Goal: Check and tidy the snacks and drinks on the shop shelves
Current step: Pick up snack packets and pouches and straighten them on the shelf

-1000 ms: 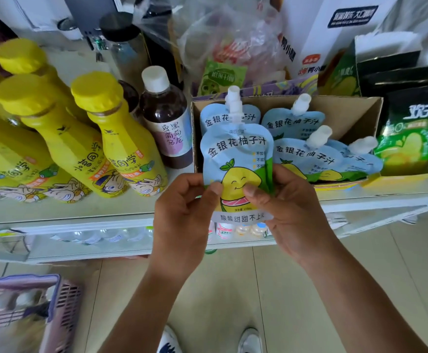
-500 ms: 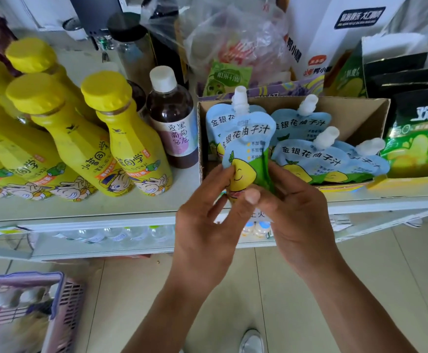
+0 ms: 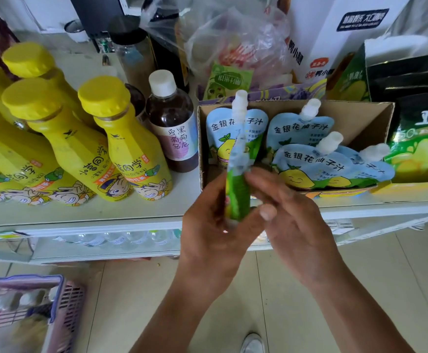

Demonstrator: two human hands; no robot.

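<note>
White shop shelf (image 3: pixel 106 212), cardboard box (image 3: pixel 376 115) at its front edge. One juice pouch (image 3: pixel 237 179) is just in front of the box, long axis vertical, spout up, edge-on to cam. L hand (image 3: pixel 208 225) pinches its base. R hand (image 3: pixel 292 220) is blurred, fingers prob. straight against its right side.

Shelf (image 3: pixel 131 212): white, front edge seen across mid.
L: yellow btls (image 3: pixel 126 149) grouped.
Mid: dark btl (image 3: pixel 172 128) stood upright.
R: cardboard box (image 3: pixel 371 118) set.
</note>
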